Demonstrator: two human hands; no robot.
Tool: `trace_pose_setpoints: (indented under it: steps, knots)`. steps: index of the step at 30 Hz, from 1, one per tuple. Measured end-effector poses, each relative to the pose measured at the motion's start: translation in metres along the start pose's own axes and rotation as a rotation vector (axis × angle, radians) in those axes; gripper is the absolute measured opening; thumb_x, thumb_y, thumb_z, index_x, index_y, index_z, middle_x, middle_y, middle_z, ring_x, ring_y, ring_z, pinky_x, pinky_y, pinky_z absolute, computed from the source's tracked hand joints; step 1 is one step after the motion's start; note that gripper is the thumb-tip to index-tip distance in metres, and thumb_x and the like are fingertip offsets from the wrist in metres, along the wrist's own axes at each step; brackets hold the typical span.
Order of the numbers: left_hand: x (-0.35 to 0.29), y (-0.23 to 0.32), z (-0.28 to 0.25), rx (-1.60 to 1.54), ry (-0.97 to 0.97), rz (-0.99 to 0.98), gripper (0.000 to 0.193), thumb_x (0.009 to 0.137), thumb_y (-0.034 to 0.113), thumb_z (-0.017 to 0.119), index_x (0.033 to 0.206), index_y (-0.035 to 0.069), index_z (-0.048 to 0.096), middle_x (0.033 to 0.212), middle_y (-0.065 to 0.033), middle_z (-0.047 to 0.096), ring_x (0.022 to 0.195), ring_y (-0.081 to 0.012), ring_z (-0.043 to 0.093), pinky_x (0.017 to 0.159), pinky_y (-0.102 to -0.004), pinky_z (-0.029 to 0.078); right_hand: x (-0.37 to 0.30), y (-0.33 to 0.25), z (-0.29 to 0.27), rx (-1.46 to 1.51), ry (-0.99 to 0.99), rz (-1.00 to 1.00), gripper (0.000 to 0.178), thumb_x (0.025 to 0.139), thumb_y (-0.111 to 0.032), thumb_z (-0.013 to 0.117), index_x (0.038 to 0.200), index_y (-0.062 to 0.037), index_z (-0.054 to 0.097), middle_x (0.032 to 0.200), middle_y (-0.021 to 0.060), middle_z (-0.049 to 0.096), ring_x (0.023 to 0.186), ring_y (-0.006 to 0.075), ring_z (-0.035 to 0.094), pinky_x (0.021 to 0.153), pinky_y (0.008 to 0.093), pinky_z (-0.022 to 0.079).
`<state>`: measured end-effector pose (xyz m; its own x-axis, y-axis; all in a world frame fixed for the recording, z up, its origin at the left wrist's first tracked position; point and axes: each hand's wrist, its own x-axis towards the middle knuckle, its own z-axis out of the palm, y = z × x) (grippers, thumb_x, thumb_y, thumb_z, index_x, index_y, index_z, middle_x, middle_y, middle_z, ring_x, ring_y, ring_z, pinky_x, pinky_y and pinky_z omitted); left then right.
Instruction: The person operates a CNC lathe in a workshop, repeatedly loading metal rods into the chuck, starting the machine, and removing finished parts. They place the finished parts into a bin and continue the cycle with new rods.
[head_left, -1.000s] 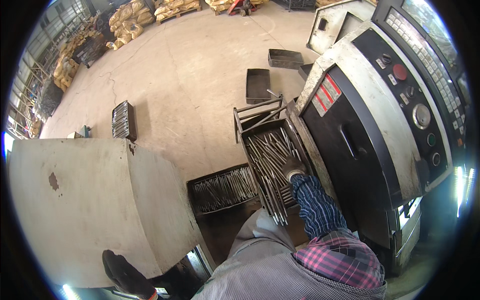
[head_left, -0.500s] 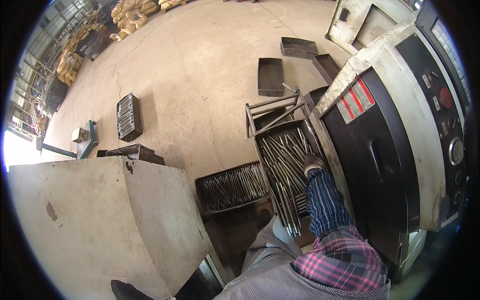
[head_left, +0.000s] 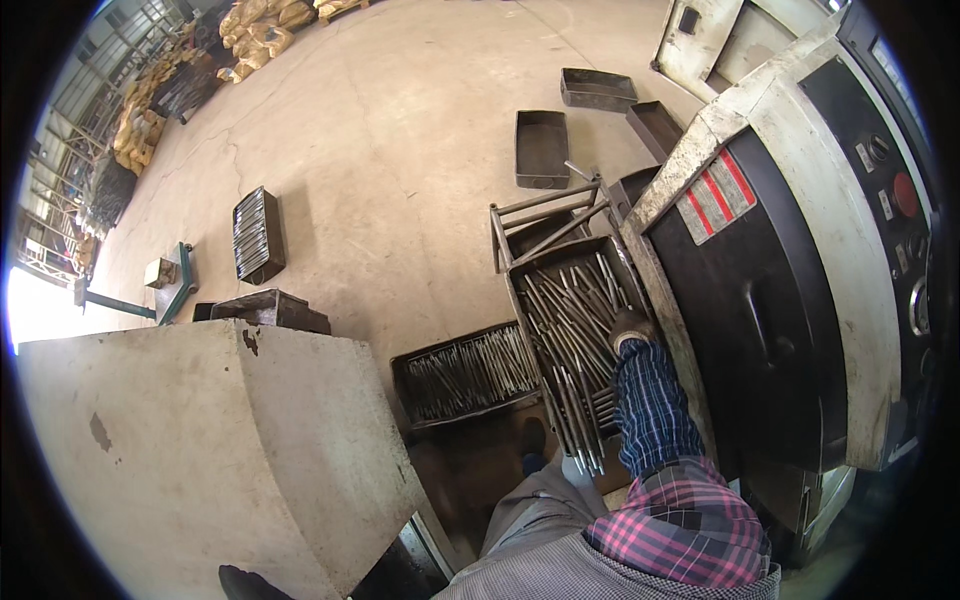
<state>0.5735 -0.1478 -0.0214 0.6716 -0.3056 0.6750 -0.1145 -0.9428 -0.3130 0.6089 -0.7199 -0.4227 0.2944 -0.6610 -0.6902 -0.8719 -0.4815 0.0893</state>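
My right hand [head_left: 632,328], in a dark brown glove under a blue striped sleeve, rests at the right side of a metal tray [head_left: 518,292]. Slim metal rods [head_left: 572,315] lie criss-cross in it, touching the glove. The fingers are hidden below the hand, so I cannot tell whether they grip a rod. Several rods [head_left: 580,440] stick out over the tray's near end. At the lower left edge, a dark shape [head_left: 245,583] against the pale cabinet may be my left gloved hand; no fingers can be made out.
Left of the tray sits a lower bin [head_left: 398,385] of rods. A machine [head_left: 765,300] with a control panel stands close on my right, and a chipped pale cabinet [head_left: 150,430] on my left. Another filled bin [head_left: 270,265] and a dark box [head_left: 540,150] lie on the floor.
The view has shifted slightly, and the machine's panel sits farther right in it. My right hand stays at almost the same spot among the rods. A dark shoe shows more plainly below the bin.
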Motion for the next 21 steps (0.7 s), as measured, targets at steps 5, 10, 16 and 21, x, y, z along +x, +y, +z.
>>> trace_pose_setpoints:
  steps: [5, 10, 16, 21]
  knots:
    - [0.0, -0.001, 0.002, -0.02, 0.01, 0.004, 0.021, 0.094, 0.007, 0.074, 0.111, -0.004, 0.071, 0.111, -0.0201, 0.072, 0.102, -0.0349, 0.07, 0.088, -0.0424, 0.06, -0.039, 0.005, -0.015, 0.065, 0.057, -0.083, 0.035, 0.1, -0.019, 0.06, 0.131, -0.0022, 0.064, 0.125, 0.0236, 0.068, 0.105, 0.037, 0.07, 0.089, 0.0481, 0.06]
    - [-0.006, -0.002, -0.002, -0.038, 0.043, 0.009, 0.021, 0.094, 0.006, 0.074, 0.111, -0.005, 0.071, 0.11, -0.0203, 0.072, 0.101, -0.035, 0.07, 0.088, -0.0423, 0.06, -0.06, 0.007, -0.026, 0.213, 0.26, -0.25, 0.047, 0.107, -0.042, 0.042, 0.128, -0.0076, 0.066, 0.125, 0.0195, 0.068, 0.112, 0.0385, 0.067, 0.094, 0.0479, 0.056]
    - [-0.009, -0.013, -0.001, -0.117, 0.134, 0.051, 0.019, 0.094, 0.005, 0.073, 0.11, -0.004, 0.071, 0.108, -0.0209, 0.073, 0.099, -0.0364, 0.071, 0.085, -0.0421, 0.061, -0.1, 0.027, -0.022, 0.898, 0.437, -0.697, 0.046, 0.096, -0.052, 0.058, 0.113, -0.0112, 0.069, 0.112, 0.0208, 0.069, 0.103, 0.0412, 0.066, 0.089, 0.0501, 0.054]
    - [-0.01, -0.017, -0.01, -0.275, 0.255, 0.089, 0.018, 0.094, 0.004, 0.073, 0.109, -0.006, 0.07, 0.105, -0.0242, 0.072, 0.094, -0.0394, 0.07, 0.081, -0.0458, 0.061, -0.24, 0.059, -0.042, 0.816, 0.52, -0.844, 0.034, 0.092, -0.038, 0.075, 0.102, -0.006, 0.068, 0.095, 0.0098, 0.07, 0.093, 0.0257, 0.069, 0.086, 0.0381, 0.055]
